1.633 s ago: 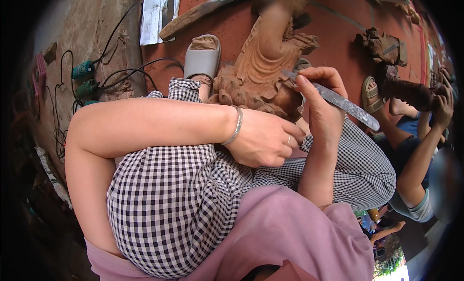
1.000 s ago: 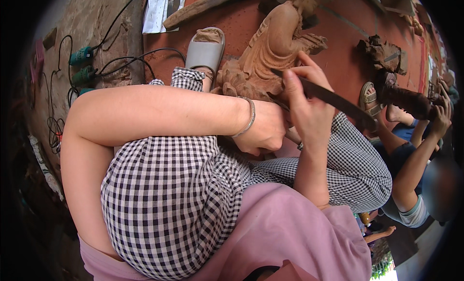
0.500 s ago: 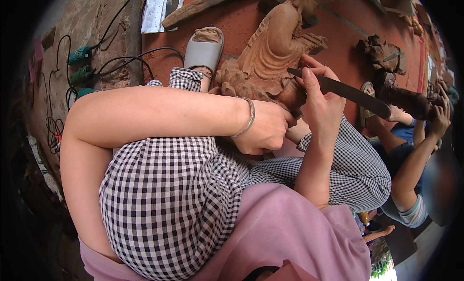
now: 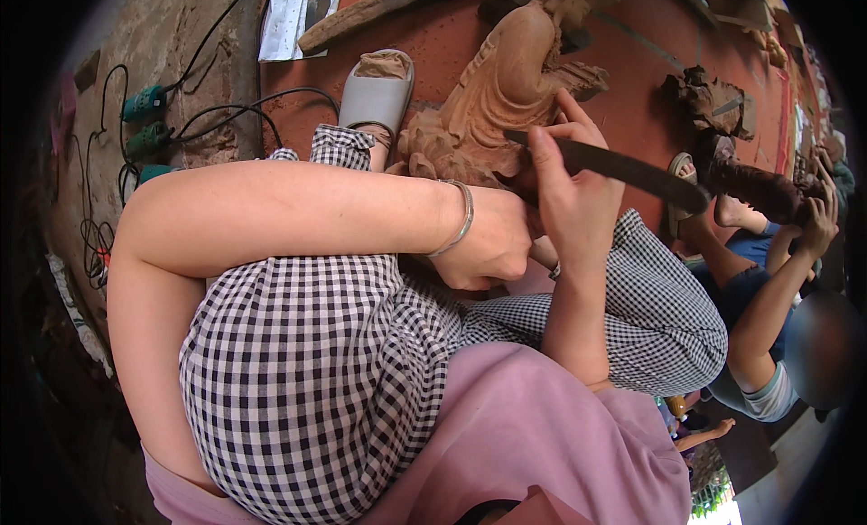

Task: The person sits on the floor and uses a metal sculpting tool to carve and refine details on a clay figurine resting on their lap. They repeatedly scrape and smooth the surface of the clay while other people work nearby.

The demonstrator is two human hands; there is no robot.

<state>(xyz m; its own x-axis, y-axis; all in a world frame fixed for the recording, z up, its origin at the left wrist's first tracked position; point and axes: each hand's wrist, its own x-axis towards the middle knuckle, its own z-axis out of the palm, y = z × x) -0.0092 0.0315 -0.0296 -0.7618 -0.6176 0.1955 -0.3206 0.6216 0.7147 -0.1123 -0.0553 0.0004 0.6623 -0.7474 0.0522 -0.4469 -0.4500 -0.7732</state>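
Note:
A reddish-brown carved wooden statue (image 4: 506, 69) of a seated figure in draped robes leans on its petalled base in front of me. My left hand (image 4: 492, 240), with a silver bangle at the wrist, is closed at the lower edge of that base; its fingertips are partly hidden. In my right hand (image 4: 578, 186) is a long, flat, dark file (image 4: 623, 166) with a rounded end, pinched between thumb and fingers. Its narrow tip lies at the statue's lower robe and base, and the rounded end points out to the right. My right index finger reaches up toward the statue's hands.
Green power tools (image 4: 147, 123) with black cords lie at the left. A grey slipper (image 4: 375, 91) is on my foot. A long wood piece (image 4: 388, 14) lies beyond. At the right, another person's hand (image 4: 820, 222) touches a dark carved piece (image 4: 754, 177), near a rough wood block (image 4: 713, 100).
My right hand and the file have shifted left, across the statue's base. The left hand has stayed nearly in place at the base.

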